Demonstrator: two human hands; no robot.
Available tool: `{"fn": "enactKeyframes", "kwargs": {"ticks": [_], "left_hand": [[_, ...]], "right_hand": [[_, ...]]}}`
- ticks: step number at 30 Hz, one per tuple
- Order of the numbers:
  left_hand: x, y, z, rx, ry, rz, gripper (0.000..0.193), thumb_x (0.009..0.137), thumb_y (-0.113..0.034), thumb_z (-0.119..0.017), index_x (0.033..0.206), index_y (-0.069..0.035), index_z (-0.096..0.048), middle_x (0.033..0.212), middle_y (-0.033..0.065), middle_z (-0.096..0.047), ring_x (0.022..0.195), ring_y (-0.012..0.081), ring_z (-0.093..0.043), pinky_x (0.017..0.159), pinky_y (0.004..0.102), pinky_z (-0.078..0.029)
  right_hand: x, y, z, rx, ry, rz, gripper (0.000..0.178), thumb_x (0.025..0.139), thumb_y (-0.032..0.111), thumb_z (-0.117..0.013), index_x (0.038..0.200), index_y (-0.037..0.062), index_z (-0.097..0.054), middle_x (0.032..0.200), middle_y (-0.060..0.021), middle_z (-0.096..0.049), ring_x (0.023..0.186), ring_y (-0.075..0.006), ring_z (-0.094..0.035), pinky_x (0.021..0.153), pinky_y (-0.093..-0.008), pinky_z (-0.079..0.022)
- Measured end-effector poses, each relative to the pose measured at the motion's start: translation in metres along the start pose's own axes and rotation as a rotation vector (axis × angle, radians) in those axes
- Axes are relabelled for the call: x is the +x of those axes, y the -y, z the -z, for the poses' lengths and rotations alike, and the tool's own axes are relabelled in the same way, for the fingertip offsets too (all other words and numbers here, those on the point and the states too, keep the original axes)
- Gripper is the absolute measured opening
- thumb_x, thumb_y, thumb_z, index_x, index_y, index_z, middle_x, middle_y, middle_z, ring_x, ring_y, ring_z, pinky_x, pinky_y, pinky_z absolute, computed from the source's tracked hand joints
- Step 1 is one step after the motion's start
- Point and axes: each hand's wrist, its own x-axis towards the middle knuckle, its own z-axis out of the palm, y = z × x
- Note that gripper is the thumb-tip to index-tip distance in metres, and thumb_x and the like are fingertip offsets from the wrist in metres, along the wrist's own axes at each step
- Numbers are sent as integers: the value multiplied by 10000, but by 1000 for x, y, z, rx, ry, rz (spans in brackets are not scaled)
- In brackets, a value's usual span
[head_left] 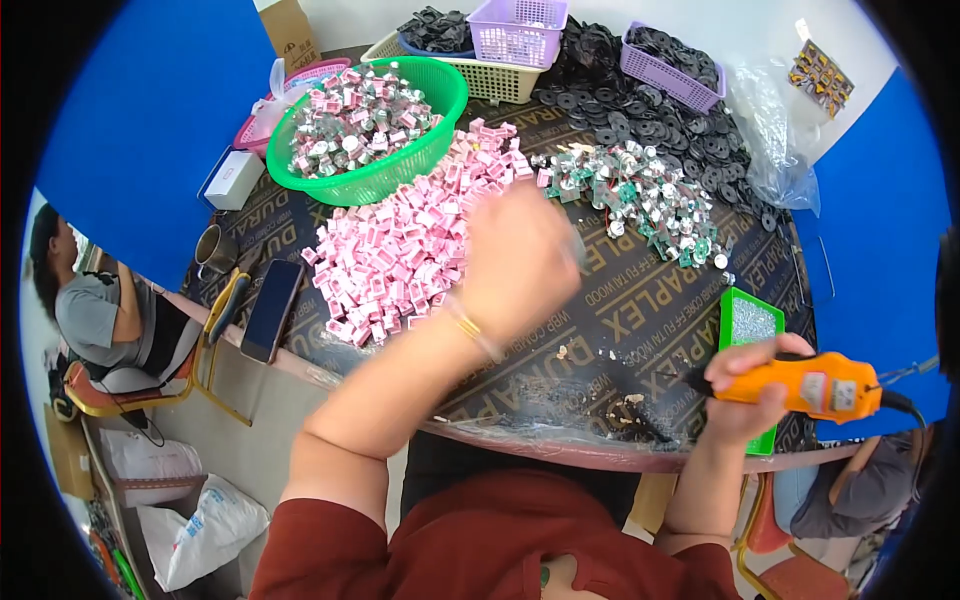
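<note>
Nearest you, below the table edge, is your dark red shirt, and your forearms come up on either side of it. Your right hand is closed around the orange power screwdriver, which lies roughly level near the front right of the table, its dark tip toward the left and a cord leaving its right end. Behind and partly under that hand is a green tray with small silver screws in its far part. Dark crumbs and pale scraps lie on the tabletop to the left of the driver's tip. Your left hand, with a bracelet at the wrist, is farther in, over the right side of the pile of pink plastic parts; it is blurred and its fingers are hidden, so you cannot tell whether it is open or holding something. Left of the pink pile lie a dark phone, a metal mug and a small white box. Right of your left hand and beyond it spreads a heap of silver and green pieces. Farther back, a green basket holds pink and silver pieces, black discs cover the rear right, and two purple baskets stand at the back.
</note>
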Motion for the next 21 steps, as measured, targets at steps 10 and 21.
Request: {"fn": "enactKeyframes", "kwargs": {"ticks": [10, 21], "left_hand": [[47, 104, 7, 53, -7, -229, 335, 749, -273, -711, 1056, -141, -683, 974, 92, -669, 951, 276, -611, 852, 403, -452], [26, 64, -27, 269, 391, -152, 362, 690, -266, -674, 1031, -145, -698, 948, 72, -610, 1020, 256, -553, 896, 389, -406]], "right_hand": [[-14, 15, 38, -180, -113, 24, 518, 908, 390, -582, 1217, 17, -399, 744, -90, -536, 503, -130, -493, 473, -277, -460], [-23, 14, 41, -223, -138, 14, 541, 885, 375, -636, 1236, 37, -401, 751, -108, -580, 519, -147, -526, 481, -285, -478]]}}
